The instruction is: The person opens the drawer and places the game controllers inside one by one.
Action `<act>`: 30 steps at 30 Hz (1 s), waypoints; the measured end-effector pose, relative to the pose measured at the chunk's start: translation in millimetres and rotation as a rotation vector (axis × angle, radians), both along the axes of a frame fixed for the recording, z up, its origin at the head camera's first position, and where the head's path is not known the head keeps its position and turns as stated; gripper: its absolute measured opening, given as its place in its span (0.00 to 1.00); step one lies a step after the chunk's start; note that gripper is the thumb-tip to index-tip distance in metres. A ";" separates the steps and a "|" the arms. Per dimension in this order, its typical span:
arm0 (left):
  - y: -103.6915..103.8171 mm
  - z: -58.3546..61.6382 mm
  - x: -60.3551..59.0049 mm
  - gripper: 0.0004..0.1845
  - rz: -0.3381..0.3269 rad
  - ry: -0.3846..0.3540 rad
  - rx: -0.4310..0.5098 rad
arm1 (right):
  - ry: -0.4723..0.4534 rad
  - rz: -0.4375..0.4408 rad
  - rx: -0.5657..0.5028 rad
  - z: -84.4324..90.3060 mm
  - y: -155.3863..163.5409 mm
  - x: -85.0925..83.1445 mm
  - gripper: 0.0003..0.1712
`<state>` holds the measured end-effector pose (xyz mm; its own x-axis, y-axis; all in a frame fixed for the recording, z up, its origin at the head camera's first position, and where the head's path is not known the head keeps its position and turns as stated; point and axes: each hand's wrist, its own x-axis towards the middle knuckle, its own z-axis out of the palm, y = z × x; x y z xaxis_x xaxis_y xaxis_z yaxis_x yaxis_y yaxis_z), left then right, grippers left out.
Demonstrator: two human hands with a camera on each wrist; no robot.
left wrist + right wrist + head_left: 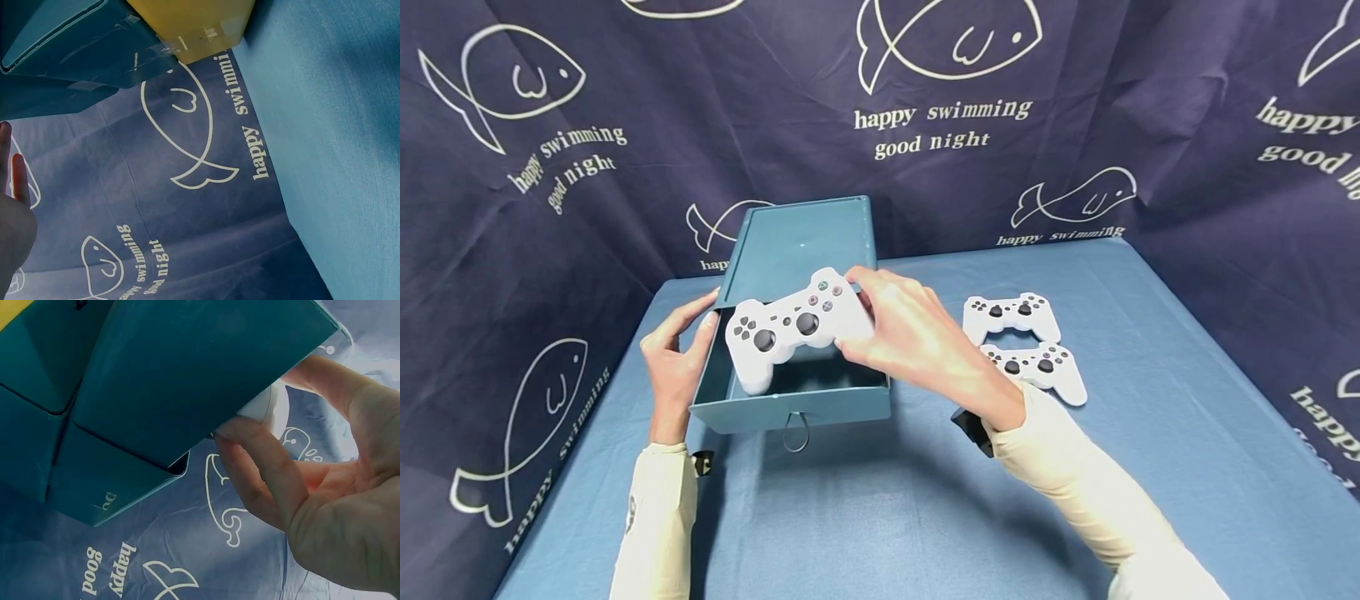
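A white game controller point(786, 325) is tilted over the open drawer point(842, 406) of a teal storage box point(805, 242). My right hand point(917, 325) pinches its right grip between thumb and fingers, the buttons and two dark sticks turned upward. In the right wrist view only a white edge of the controller point(275, 412) shows past the drawer's teal side. At the drawer's left wall is my left hand point(673, 358), thumb at the rim and fingers extended along the box's side. The left wrist view catches just some of its fingers point(20, 181).
Two more white controllers, one farther back point(1011, 312) and one nearer point(1028, 367), lie on the blue cloth right of the box. A loop pull point(796, 450) hangs from the drawer front. Below the teal tier is a yellow section point(194, 25). Dark fish-print fabric point(790, 108) surrounds the table.
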<state>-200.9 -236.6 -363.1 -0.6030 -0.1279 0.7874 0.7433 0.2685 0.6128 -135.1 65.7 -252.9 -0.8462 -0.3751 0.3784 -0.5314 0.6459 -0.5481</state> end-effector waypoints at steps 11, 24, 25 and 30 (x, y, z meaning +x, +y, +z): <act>-1.1 -1.1 -0.5 0.14 -0.002 0.005 -0.001 | -0.027 0.036 0.004 0.5 -6.4 2.3 0.16; -3.2 -2.8 -0.9 0.15 -0.007 -0.012 -0.016 | -0.077 0.059 0.057 0.5 -8.7 1.7 0.14; -3.1 -2.7 -1.0 0.15 -0.007 -0.011 -0.016 | -0.087 0.062 0.059 0.9 -8.4 1.4 0.14; -1.7 -1.1 -1.6 0.15 -0.010 0.002 -0.010 | -0.130 0.079 0.066 2.8 -6.7 -1.3 0.12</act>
<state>-202.5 -238.3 -364.2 -0.6026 -0.1135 0.7899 0.7472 0.2674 0.6084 -136.4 58.9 -250.2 -0.8536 -0.4624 0.2401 -0.5090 0.6421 -0.5732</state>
